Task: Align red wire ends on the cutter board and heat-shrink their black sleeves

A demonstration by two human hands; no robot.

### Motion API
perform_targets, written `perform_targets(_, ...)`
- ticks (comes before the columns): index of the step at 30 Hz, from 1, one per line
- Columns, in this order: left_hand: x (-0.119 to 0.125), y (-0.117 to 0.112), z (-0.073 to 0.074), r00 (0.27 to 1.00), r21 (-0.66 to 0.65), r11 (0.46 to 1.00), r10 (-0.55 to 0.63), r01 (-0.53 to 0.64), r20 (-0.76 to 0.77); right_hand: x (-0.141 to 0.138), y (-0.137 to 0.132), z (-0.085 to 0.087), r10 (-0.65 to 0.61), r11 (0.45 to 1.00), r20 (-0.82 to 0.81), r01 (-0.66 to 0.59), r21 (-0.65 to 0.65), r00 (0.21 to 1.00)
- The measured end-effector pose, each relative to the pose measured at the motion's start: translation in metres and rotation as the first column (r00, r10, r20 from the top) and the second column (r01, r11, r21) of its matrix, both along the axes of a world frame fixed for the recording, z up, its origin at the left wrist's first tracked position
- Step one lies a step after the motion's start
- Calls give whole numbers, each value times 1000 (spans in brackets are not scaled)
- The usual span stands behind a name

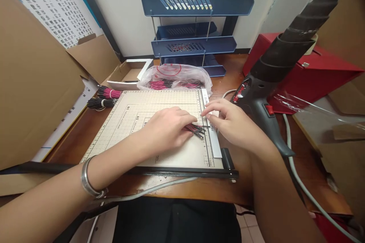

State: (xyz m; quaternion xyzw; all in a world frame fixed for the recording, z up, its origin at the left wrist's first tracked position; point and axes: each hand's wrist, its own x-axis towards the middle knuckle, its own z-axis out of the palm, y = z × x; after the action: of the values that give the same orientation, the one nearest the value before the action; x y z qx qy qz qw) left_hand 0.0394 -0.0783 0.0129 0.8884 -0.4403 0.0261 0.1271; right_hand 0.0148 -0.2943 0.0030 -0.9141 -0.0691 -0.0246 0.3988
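Observation:
My left hand (168, 127) is closed around a bundle of thin red and black wires (196, 131), whose black ends stick out to the right between the fingers. It rests on the cream gridded board of a paper trimmer (122, 125). My right hand (230, 121) is over the white strip (214, 142) along the board's right edge, just beyond the wire ends. Its thumb and fingertips come close together in a pinch; whether anything thin lies between them I cannot make out. One black wire end reaches onto the strip below the thumb.
Tied wire bundles (107, 97) lie left of the board. Behind it are a clear plastic bag (176, 74) holding more wires, an open box (129, 72) and blue trays (196, 2). A heat gun (262, 79) and red box (322, 64) stand right; a grey cable (299, 182) runs past.

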Motion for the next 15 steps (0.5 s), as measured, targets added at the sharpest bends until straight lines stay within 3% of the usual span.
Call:
perform_targets(5, 3, 14, 0, 997, -56, 998, -23, 19, -69, -3, -6, 2, 108, 988, -32, -111, -111, 994)
perform_targets(10, -1, 11, -2, 999, -40, 999, 35, -37, -40, -4, -4, -2, 155, 960, 5, -149, -235, 988)
perform_targets(15, -23, 16, -10, 997, -70, 996, 56, -52, 60, -3, 8, -9, 133, 970, 96, -110, -215, 986)
